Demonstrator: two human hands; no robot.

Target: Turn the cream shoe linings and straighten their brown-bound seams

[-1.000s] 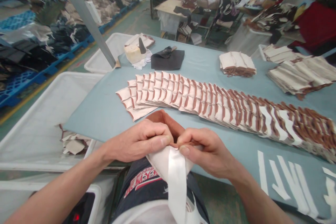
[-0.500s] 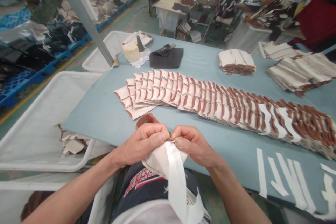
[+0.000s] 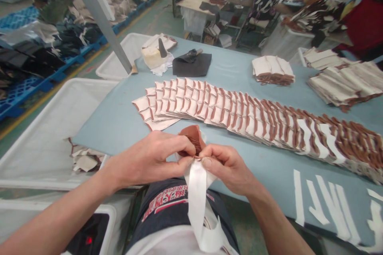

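Brown-and-white fabric piece [image 3: 192, 131], at six o'clock in my remote view, its edge pinched by the left hand [image 3: 154, 153] and right hand [image 3: 230, 167] where the white strip [image 3: 197, 193] hangs, I judge light, limp and foldable, best held near that edge by fingertips.

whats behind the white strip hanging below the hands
Around the white strip, pale parts of the brown-and-white piece and, lower down, dark printed cloth show; whatever lies directly behind it is covered.

Bare forearms [image 3: 74, 203], a dark navy garment [image 3: 164, 220] with red, white-edged lettering [image 3: 170, 198], a white top [image 3: 167, 243].
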